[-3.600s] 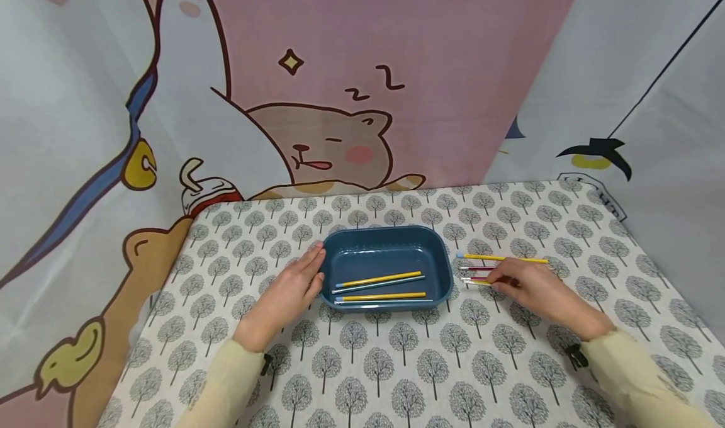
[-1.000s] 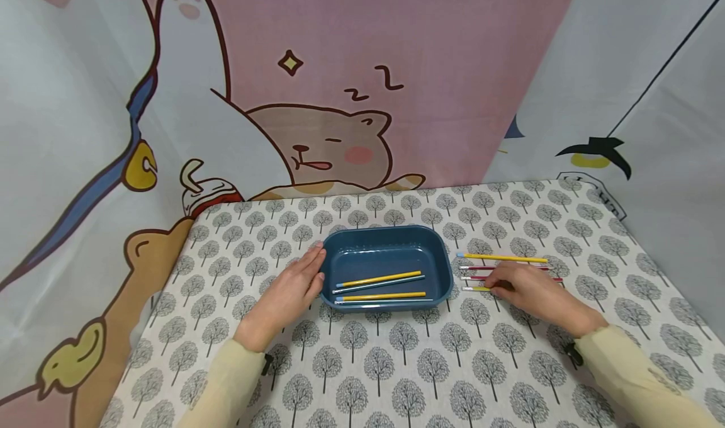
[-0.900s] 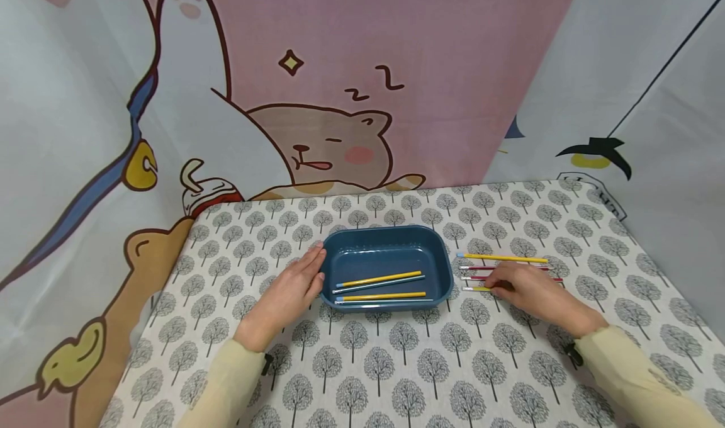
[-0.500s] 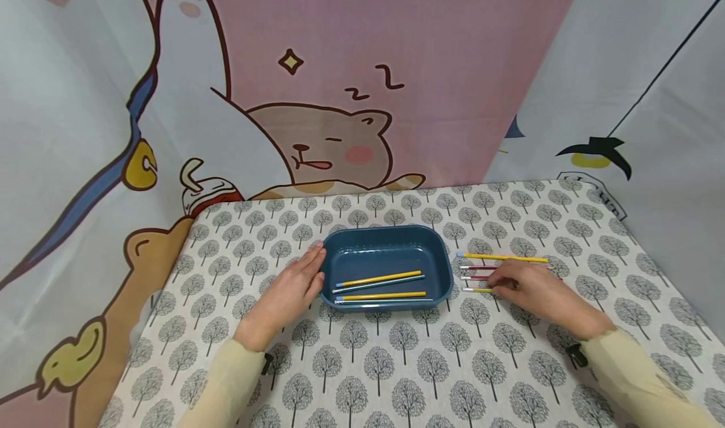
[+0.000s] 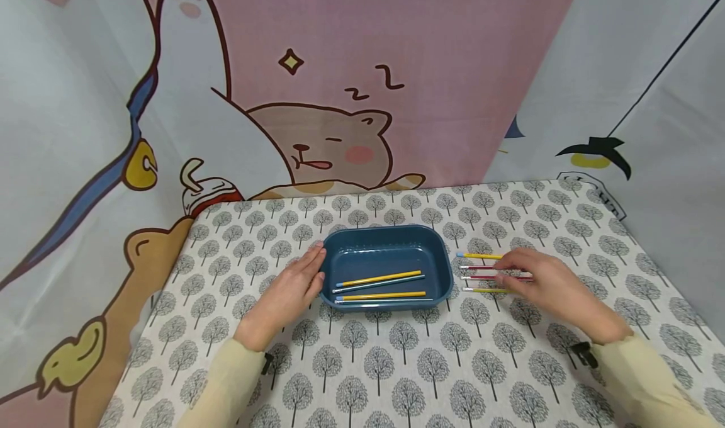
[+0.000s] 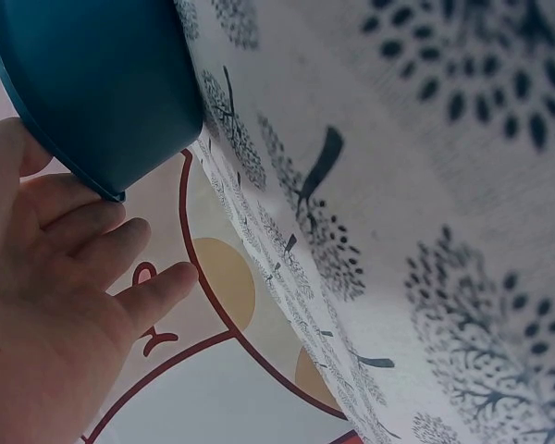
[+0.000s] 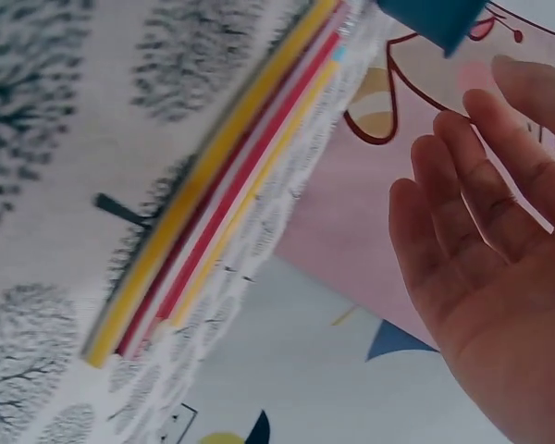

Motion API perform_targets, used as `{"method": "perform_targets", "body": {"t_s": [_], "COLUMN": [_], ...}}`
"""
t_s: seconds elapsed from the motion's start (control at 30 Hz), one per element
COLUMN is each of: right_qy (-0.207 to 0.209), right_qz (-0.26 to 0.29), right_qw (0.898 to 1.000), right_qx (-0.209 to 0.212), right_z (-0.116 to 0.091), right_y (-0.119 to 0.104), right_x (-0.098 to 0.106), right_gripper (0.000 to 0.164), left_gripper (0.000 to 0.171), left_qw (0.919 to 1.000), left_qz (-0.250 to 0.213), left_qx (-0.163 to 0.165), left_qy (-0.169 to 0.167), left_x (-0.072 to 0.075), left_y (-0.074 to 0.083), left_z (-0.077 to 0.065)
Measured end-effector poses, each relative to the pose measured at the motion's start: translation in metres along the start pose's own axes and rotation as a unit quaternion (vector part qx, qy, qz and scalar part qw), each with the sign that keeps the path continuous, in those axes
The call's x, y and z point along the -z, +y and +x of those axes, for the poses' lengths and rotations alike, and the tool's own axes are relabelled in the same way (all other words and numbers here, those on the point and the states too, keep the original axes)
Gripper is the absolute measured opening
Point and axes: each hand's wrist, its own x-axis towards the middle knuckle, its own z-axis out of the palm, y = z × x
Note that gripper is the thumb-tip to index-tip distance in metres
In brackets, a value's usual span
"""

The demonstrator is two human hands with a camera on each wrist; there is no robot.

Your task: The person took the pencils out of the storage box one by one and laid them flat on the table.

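- Where the printed backdrop (image 5: 107, 226) hangs at the far left, it shows a yellow chick and a bell on a blue ribbon.
- Next comes the left sleeve (image 5: 223, 384), pale yellow, reaching up from the near edge of view.
- The left hand (image 5: 283, 297) rests released, fingers outstretched, their tips against the left end of the tray.
- The tray (image 5: 382, 258), deep blue with rounded corners, stands on the tree-patterned worktop (image 5: 396, 352).
- Inside it, towards the near side, lie four pencils: an upper yellow pencil (image 5: 378, 279) with a teal pencil (image 5: 396, 281) close along it, then a lower yellow pencil (image 5: 379, 296) beside a slim dark pencil (image 5: 385, 301).
- Just right of the tray, four more lie in a row on the worktop, from far to near: a blue-ended yellow pencil (image 5: 481, 256), two dark red pencils (image 5: 478, 267) and a yellow-green pencil (image 5: 484, 290).
- Over their right-hand parts is the right hand (image 5: 555, 289), released, thumb and fingers spread; the right wrist view shows it apart from the pencils.
- Farthest right is the right sleeve (image 5: 646, 374), also pale yellow.
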Motion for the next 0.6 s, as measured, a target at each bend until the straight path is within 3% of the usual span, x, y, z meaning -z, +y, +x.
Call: {"method": "perform_targets", "body": {"t_s": [0.27, 0.6], "right_qy": [0.044, 0.038], "right_qz": [0.005, 0.047], "right_qw": [0.998, 0.998], "right_qx": [0.036, 0.012], "right_z": [0.008, 0.023], "right_y": [-0.013, -0.044], "right_x": [0.007, 0.008], "right_gripper": [0.026, 0.04], "left_gripper": [0.052, 0.052], "left_qw": [0.9999, 0.9999], "left_qz": [0.003, 0.003], "left_qx": [-0.009, -0.014], "left_qy": [0.005, 0.007], "left_x": [-0.001, -0.001], "left_y": [-0.001, -0.001], "left_z": [0.001, 0.0]}}
